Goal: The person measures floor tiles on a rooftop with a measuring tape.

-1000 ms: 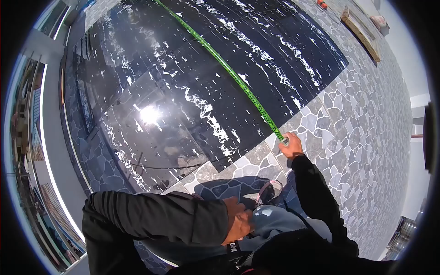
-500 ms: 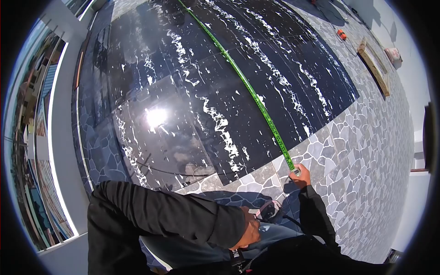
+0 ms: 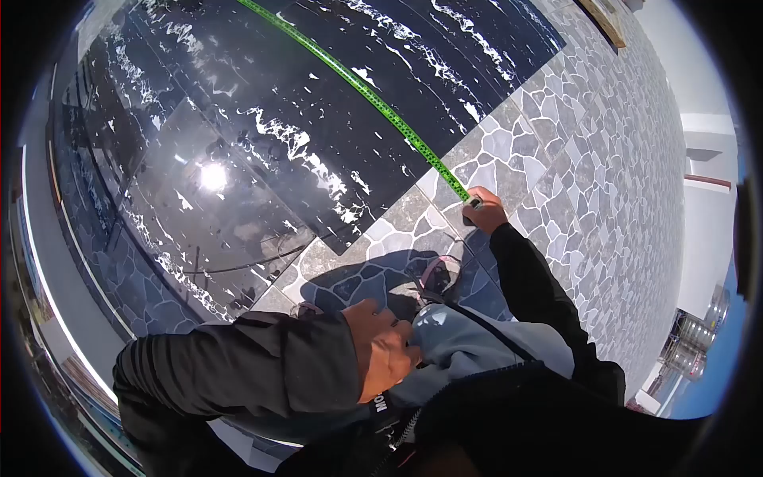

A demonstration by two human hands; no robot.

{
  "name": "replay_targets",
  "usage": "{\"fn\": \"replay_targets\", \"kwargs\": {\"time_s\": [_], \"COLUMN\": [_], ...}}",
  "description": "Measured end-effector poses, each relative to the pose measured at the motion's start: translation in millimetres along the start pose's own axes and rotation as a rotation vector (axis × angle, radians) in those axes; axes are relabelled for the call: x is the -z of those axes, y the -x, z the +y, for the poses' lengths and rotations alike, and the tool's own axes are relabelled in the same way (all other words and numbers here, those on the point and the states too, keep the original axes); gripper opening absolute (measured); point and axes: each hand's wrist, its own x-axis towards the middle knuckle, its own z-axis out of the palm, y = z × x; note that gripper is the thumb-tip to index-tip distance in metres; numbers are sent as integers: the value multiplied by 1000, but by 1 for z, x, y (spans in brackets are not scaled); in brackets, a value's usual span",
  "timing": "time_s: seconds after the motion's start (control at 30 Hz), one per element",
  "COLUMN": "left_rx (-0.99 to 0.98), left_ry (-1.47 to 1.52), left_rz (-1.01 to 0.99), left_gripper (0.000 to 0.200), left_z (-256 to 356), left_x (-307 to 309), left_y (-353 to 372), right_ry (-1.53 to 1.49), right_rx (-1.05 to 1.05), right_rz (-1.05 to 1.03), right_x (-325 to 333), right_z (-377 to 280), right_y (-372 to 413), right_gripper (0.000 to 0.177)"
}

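Note:
My right hand (image 3: pixel 488 211) grips the dark case of a tape measure (image 3: pixel 473 203) just off the edge of the glossy black tiles. Its bright green blade (image 3: pixel 373 102) runs out from the case, across the white-veined black tiles (image 3: pixel 334 119), to the upper left. My left hand (image 3: pixel 383 348) rests by my lap, its fingers curled in against the grey cloth (image 3: pixel 469 346) over my leg. What those fingers hold, if anything, is hidden. A dark strap with white lettering (image 3: pixel 380 402) hangs just below this hand.
Stone-patterned floor tiles (image 3: pixel 588 199) spread to the right of the black ones. A wooden piece (image 3: pixel 602 24) lies at the upper right. Near my feet is a pinkish loop (image 3: pixel 437 274). A low wall (image 3: pixel 60 262) borders the left side; metal tanks (image 3: pixel 695 342) stand far right.
My view has turned and shifted, so the black tiles and wooden piece sit higher and further left. My right hand still holds the tape measure with its blade out. My left hand stays by my lap.

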Motion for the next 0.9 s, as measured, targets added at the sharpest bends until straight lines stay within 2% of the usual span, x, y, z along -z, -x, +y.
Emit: {"fn": "replay_targets", "kwargs": {"time_s": [0.03,0.07,0.1,0.13,0.37,0.7,0.9], "left_rx": [64,-1,4,26,60,51,43], "left_ry": [145,162,186,210,217,212,200], "left_rz": [-84,-105,-92,-85,-136,-179,-163], "left_gripper": [29,29,29,29,32,33,33], "left_z": [3,3,0,-1,-6,-8,-8], "left_x": [26,29,34,35,37,38,36], "left_y": [-1,-3,-2,-2,-11,-13,-10], "right_ry": [66,182,150,152,191,258,234], "right_rx": [-61,22,45,129,189,211,89], "right_rz": [-38,35,8,31,50,100,86], "right_x": [4,3,7,5,9,4,9], "right_z": [-4,-4,-9,2,9,14,3], "right_y": [0,0,0,-2,3,5,2], "right_gripper": [31,35,38,37,38,41,37]}}
